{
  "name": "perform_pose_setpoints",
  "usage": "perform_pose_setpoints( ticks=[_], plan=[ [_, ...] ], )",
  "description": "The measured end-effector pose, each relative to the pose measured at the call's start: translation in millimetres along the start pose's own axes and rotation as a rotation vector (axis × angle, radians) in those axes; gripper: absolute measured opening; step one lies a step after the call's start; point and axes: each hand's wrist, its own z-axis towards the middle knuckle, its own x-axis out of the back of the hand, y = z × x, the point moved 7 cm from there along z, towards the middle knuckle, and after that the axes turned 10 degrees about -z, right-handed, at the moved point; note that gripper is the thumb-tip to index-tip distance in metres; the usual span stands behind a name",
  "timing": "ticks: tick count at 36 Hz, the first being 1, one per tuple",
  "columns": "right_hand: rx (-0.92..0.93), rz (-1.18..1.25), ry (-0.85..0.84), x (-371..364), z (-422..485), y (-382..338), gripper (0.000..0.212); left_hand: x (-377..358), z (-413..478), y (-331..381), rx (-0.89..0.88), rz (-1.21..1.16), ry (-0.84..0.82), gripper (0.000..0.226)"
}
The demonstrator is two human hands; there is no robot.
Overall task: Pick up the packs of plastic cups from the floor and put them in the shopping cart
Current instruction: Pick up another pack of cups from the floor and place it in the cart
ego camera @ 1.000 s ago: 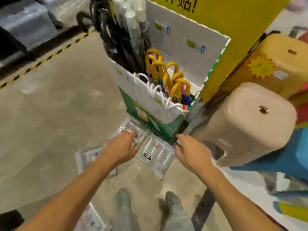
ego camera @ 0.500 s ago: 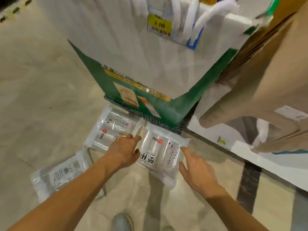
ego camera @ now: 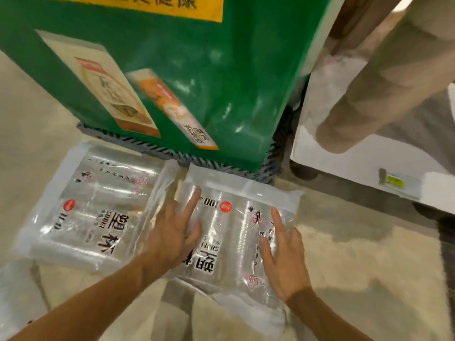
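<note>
Two clear packs of plastic cups lie side by side on the floor in front of a green display box. The right pack [ego camera: 234,232] has a red dot and black lettering. My left hand [ego camera: 172,232] lies flat on its left side with the fingers spread. On the same pack's right side rests my right hand [ego camera: 283,257], fingers also apart. The pack still lies on the floor. The left pack [ego camera: 93,207] is untouched beside my left hand. A corner of a third pack [ego camera: 14,294] shows at the lower left. No shopping cart is in view.
The green display box [ego camera: 209,70] stands on a dark woven base [ego camera: 172,153] right behind the packs. To the right is a white shelf base [ego camera: 344,168] with a price tag, and beige stacked stools [ego camera: 394,77] overhang it. Beige floor [ego camera: 369,267] lies to the right.
The view has dropped much closer to the floor. My left hand has shifted right, from the gap between the packs onto the right pack, and my right hand has slid up onto its right side.
</note>
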Motion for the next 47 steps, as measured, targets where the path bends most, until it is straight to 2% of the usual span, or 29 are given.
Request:
perform_pose_setpoints(
  ticks=[4, 8, 14, 22, 28, 33, 39, 47],
  plan=[
    [0.004, 0.117, 0.022, 7, -3, -1, 0.061, 0, -5, 0, 0.003, -0.178, 0.027, 0.064],
    [-0.024, 0.133, 0.006, 43, -21, -5, 0.059, 28, -22, 28, -0.008, -0.197, -0.027, 0.065],
    [-0.111, 0.206, -0.031, 159, -106, -29, 0.060, 126, -75, 125, 0.050, -0.116, -0.107, 0.062],
    [-0.179, 0.161, 0.023, 429, -240, -87, 0.059, 327, -130, 327, -0.065, -0.148, -0.155, 0.063],
    [-0.183, 0.209, 0.214, 662, -336, -125, 0.061, 502, -154, 514, -0.245, -0.204, -0.116, 0.066],
    [-0.199, 0.197, 0.399, 819, -416, -134, 0.062, 604, -175, 657, -0.420, -0.222, -0.135, 0.065],
    [-0.374, 0.178, 0.538, 930, -511, -111, 0.062, 644, -193, 796, -0.610, -0.188, -0.180, 0.064],
    [-0.672, 0.135, 0.707, 987, -666, -52, 0.064, 620, -278, 953, -0.918, -0.162, -0.355, 0.064]
  ],
)
